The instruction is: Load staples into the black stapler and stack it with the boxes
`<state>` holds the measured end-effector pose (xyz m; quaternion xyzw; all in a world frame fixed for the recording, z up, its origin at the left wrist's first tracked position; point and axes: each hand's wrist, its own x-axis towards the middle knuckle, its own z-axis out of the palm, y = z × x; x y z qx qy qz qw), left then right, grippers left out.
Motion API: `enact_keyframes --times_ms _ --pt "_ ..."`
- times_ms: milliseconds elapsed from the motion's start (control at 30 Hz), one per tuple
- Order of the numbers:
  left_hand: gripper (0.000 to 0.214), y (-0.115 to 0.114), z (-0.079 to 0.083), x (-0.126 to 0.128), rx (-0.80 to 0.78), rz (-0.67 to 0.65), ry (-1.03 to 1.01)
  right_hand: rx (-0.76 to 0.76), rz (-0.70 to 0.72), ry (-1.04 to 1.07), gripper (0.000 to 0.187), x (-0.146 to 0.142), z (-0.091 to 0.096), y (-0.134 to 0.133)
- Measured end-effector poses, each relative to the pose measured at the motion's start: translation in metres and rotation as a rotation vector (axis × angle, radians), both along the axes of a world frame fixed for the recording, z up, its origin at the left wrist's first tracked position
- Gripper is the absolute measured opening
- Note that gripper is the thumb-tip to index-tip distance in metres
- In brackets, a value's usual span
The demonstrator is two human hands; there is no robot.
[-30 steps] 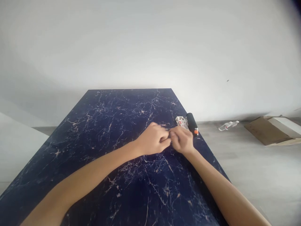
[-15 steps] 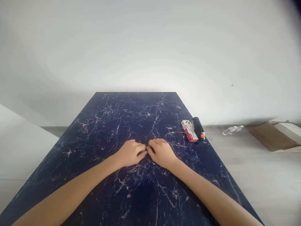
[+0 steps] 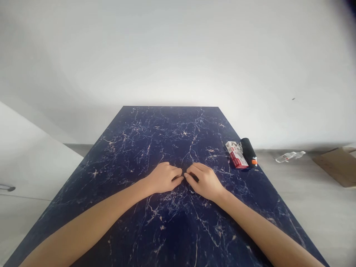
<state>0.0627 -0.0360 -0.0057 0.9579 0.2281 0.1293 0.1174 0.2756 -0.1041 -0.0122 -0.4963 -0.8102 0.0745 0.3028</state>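
My left hand rests on the dark blue marble-patterned table, its fingers curled together and the thumb tucked near them. In a mirrored pose, my right hand lies close beside it, also with curled fingers. A narrow gap separates the fingertips of the two hands. No object shows in either hand, though the undersides of the fingers are hidden. To the right of my right hand, a red and white box sits near the table's right edge. A black roll with an orange label lies against it.
A pale wall rises behind the table's far edge. On the floor to the right lie clear plastic bottles and a cardboard box. A white panel stands at the left, with a dark fitting on it.
The view has turned slightly left, so everything sits farther right in the picture. My fingertips were almost touching before and are slightly apart now. The box and roll stay in place.
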Motion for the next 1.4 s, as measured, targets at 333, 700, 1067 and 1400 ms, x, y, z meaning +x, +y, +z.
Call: enact_keyframes --times_ms 333,700,1067,1400 --pt "0.024 -0.0004 -0.0007 -0.0012 -0.032 0.001 0.004 -0.092 0.114 -0.092 0.014 0.0022 -0.0019 0.0038" --pt "0.025 0.0008 -0.0002 -0.0005 -0.021 -0.003 0.014 -0.094 0.123 -0.094 0.015 0.0029 -0.0004 0.0027" --pt "0.025 0.0003 -0.0005 -0.0003 -0.008 0.003 0.001 -0.095 0.113 -0.112 0.016 0.0032 -0.0009 0.0028" --pt "0.025 0.0004 0.0006 -0.0006 -0.024 -0.005 -0.007 -0.097 0.122 -0.095 0.015 0.0026 0.0007 0.0025"
